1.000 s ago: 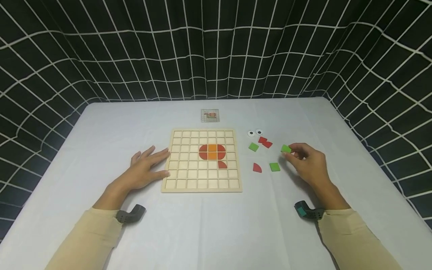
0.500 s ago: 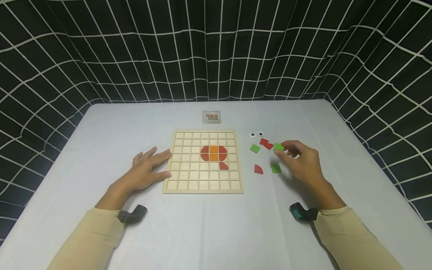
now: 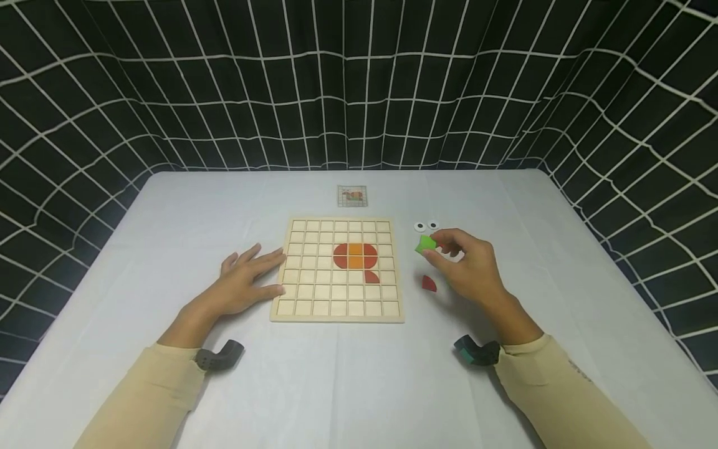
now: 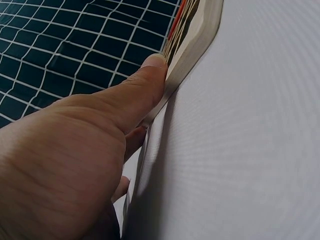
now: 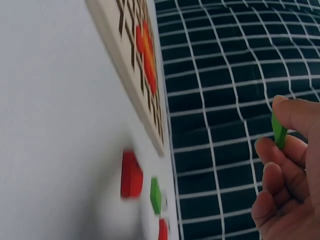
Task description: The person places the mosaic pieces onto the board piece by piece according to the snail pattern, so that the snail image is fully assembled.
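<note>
Between thumb and fingers, my right hand [image 3: 473, 268] pinches a small green square tile [image 5: 278, 131], held above the table to the right of the wooden grid board [image 3: 314, 292]. A second green tile [image 5: 155, 195] lies on the cloth below, overlapped by the held one in the head view. Close by lies a red quarter-round tile [image 3: 429, 284]. My left hand [image 3: 241, 287] has its fingers spread, with thumb and fingertips at the board's left edge. Set in the grid are orange squares [image 3: 355, 255], red rounded tiles [image 3: 339, 256] around them and a lone red quarter-round [image 3: 371, 277] below.
Two white discs with black dots [image 3: 420, 227] lie right of the board. A small picture card [image 3: 352, 196] lies behind it. Other tiles are mostly hidden behind my right hand. A dark curtain with a white grid [image 3: 348, 87] rises beyond the white table [image 3: 348, 380].
My right hand has moved left with the green tile, from the far side of the loose tiles toward the board. My left hand has stayed at the board's edge.
</note>
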`<state>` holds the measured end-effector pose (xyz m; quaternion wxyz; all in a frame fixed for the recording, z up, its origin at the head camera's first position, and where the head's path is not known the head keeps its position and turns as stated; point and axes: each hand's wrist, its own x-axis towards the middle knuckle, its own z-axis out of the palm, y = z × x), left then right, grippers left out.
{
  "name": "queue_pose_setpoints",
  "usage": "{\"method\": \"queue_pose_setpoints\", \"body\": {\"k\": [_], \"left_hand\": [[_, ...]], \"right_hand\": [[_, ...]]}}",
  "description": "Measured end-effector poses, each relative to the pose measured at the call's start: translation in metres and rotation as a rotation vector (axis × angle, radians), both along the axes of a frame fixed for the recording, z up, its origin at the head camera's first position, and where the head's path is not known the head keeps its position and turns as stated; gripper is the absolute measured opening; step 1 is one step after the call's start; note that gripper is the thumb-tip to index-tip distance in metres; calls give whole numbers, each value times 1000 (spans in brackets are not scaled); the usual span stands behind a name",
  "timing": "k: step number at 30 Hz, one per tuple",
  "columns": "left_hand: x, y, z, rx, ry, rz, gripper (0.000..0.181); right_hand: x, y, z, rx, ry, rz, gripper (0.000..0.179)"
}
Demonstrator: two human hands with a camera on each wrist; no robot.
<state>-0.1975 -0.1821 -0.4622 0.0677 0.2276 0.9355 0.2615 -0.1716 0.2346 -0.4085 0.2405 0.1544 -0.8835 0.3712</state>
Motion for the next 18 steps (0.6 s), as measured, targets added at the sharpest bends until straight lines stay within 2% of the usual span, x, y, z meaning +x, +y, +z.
{"method": "queue_pose_setpoints", "body": {"k": [10,18], "left_hand": [[1,-1,2,3,-14,1,71],[0,1,2,11,-11,-6,71]], "right_hand": [[-2,-38,2,-22,-37,103,26],[-3,-64,-3,-5,-112,164,26]]}}
